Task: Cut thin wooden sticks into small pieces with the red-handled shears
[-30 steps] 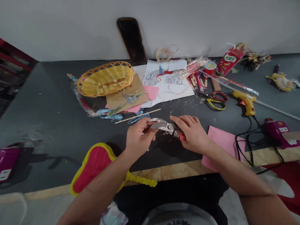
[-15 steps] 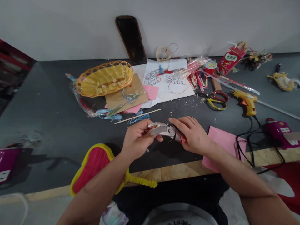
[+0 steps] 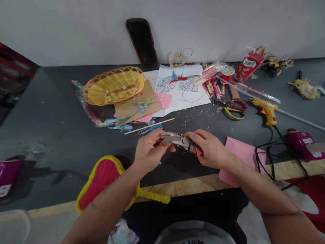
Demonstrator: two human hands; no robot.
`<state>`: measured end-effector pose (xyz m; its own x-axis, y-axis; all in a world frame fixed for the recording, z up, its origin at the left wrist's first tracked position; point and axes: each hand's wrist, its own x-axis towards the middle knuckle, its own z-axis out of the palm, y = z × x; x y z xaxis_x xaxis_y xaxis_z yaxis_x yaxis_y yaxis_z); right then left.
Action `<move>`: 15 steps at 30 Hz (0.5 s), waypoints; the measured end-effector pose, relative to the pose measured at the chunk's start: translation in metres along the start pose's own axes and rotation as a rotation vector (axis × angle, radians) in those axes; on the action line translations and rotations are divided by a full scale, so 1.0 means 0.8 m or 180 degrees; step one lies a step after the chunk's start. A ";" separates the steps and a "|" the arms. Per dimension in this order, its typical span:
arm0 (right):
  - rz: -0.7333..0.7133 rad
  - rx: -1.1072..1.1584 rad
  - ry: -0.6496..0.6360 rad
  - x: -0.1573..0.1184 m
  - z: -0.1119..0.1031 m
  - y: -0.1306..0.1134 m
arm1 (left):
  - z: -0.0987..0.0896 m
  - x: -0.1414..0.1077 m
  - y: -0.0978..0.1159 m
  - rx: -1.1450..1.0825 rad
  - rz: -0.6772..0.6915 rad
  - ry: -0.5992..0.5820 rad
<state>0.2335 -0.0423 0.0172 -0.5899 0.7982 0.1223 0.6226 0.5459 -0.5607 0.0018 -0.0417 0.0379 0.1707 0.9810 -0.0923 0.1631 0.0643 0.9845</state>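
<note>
My right hand is wrapped round the red handles of metal pruning shears, whose blades point left. At the blade tips, my left hand is closed in a pinch; what lies between its fingers is too small to make out. Pale crumbs lie on the dark table beyond the shears. A thin stick rests across blue tassels just past my left hand. Near my left forearm is a red fan with a yellow rim.
Behind are a yellow basket, a phone against the wall and printed paper. To the right lie scissors, a yellow glue gun with a looping cable, pink paper and a purple box.
The fingers of my right hand have closed in a little round the handles, and the shears have shifted slightly. My left hand stays at the blade tips.
</note>
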 end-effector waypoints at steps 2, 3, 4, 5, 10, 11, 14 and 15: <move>0.0003 0.0025 -0.0037 -0.001 0.000 0.000 | -0.001 -0.001 0.000 0.0156 0.0194 0.0048; -0.0008 -0.0051 -0.0036 -0.001 -0.001 0.000 | -0.001 -0.002 0.000 0.0203 0.0269 0.0042; -0.0032 -0.0172 -0.0013 0.000 -0.001 0.000 | 0.000 -0.003 0.000 0.0243 0.0317 0.0012; -0.0050 -0.0312 0.0031 0.001 -0.001 0.000 | 0.001 -0.003 0.000 0.0281 0.0337 -0.0029; 0.0183 -0.0656 0.0276 0.007 -0.004 0.015 | 0.004 0.004 -0.002 0.0384 0.0219 -0.0036; 0.0234 -0.0708 0.0312 0.008 -0.004 0.020 | 0.003 0.007 -0.001 0.0373 0.0173 0.0020; 0.0383 -0.0810 0.0450 0.008 -0.003 0.035 | 0.002 0.013 0.000 0.0371 0.0074 0.0172; 0.0454 -0.0803 0.0476 0.008 -0.003 0.039 | 0.001 0.014 0.000 0.0363 0.0042 0.0190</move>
<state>0.2502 -0.0198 0.0026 -0.4170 0.8896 0.1863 0.8124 0.4568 -0.3625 0.0047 -0.0311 0.0364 0.1161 0.9910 -0.0670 0.2711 0.0333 0.9620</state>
